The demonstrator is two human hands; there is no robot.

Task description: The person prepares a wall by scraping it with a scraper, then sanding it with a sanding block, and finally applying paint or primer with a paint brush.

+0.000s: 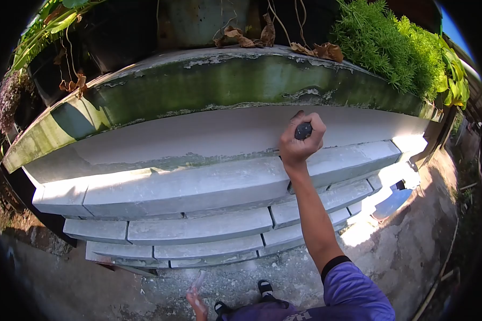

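My right hand (302,142) is wrapped round the dark round handle (303,130) of a tool, close against the pale smooth wall face (198,134). The tool's working end is hidden behind my fist, so its kind does not show. Low in the view, my left hand (197,300) hangs near my body with its fingers stretched out and whitish. It holds nothing I can see. Below the wall face, long grey blocks (187,187) lie in stepped rows. A rough greenish strip runs along the lower left of the pale face.
A mossy concrete ledge (198,85) juts out over the wall face, with dry leaves (241,38), dark pots and green plants (391,48) on it. A blue container (393,203) stands at the right end of the blocks. My sandalled feet (265,289) are on rough, dusty ground.
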